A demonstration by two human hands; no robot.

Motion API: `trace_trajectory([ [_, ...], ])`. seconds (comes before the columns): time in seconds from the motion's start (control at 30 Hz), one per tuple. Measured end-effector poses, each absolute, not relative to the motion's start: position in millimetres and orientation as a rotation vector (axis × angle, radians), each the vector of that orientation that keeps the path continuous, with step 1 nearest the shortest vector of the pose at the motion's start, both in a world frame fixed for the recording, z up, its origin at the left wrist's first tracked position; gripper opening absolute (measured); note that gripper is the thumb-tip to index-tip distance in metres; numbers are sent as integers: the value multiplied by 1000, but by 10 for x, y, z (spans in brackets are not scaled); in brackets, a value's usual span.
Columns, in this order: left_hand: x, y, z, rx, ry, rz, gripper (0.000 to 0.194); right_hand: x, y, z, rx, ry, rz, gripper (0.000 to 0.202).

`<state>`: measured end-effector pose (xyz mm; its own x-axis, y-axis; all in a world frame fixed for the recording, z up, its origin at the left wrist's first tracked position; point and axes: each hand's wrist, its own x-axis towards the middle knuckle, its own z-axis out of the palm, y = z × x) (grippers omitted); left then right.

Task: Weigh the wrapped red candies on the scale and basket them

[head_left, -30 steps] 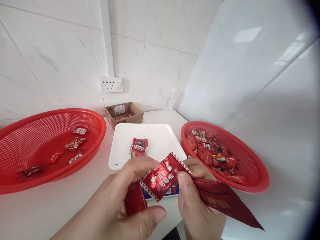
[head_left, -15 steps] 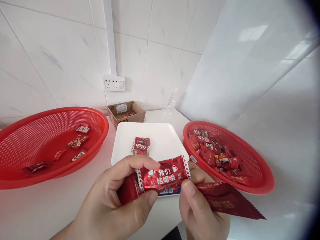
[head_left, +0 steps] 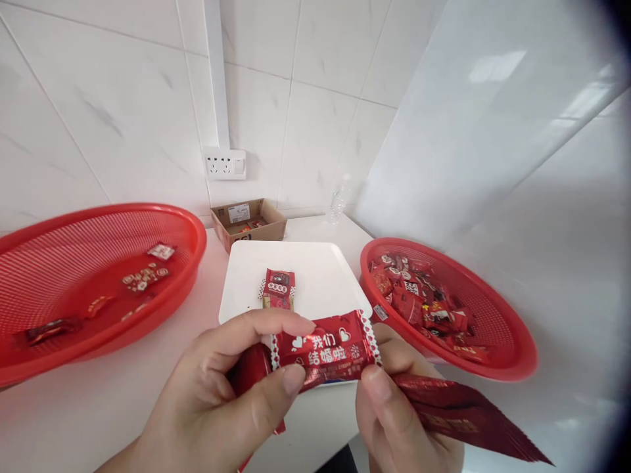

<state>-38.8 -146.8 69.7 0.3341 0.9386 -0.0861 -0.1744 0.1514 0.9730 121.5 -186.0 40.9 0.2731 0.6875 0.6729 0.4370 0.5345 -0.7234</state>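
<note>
A shiny red wrapped candy (head_left: pixel 332 348) with white hearts, white lettering and scalloped ends is held up at the centre. My left hand (head_left: pixel 217 387) is closed on its left part, thumb in front and index finger over the top. Another red wrapper (head_left: pixel 254 368) shows inside that hand, partly hidden by the fingers. My right hand (head_left: pixel 401 407) is closed too, its thumb tip at the candy's right end. From its fingers a flat dark red packet (head_left: pixel 468 417) sticks out to the right. Behind the hands, a small red packet (head_left: pixel 279 284) lies on a white tray (head_left: pixel 315 269).
A large red basket (head_left: pixel 103 217) with several packets stands at the left. Another red basket (head_left: pixel 513 328), holding many wrapped sweets, is at the right. A cardboard box (head_left: pixel 261 230) and a clear plastic bottle (head_left: pixel 338 203) stand by the tiled wall.
The candy has shifted slightly right, and the dark red packet has swung lower and farther right. The left basket has moved a little left and tilted, with its contents blurred.
</note>
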Motion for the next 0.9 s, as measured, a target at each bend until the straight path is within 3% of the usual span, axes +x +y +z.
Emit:
trace_trajectory([
  [0.4,-445,-1411,649,1284,731,997,9,1244,-1877,385,-1045,-1466,151,20],
  [0.7,-424,-1404,664,1087,629,1030,19,1272,-1871,384,-1033,-1504,100,19],
  [0.9,-469,-1367,613,1251,423,1071,6,1250,-1886,415,-1081,-1483,103,18],
])
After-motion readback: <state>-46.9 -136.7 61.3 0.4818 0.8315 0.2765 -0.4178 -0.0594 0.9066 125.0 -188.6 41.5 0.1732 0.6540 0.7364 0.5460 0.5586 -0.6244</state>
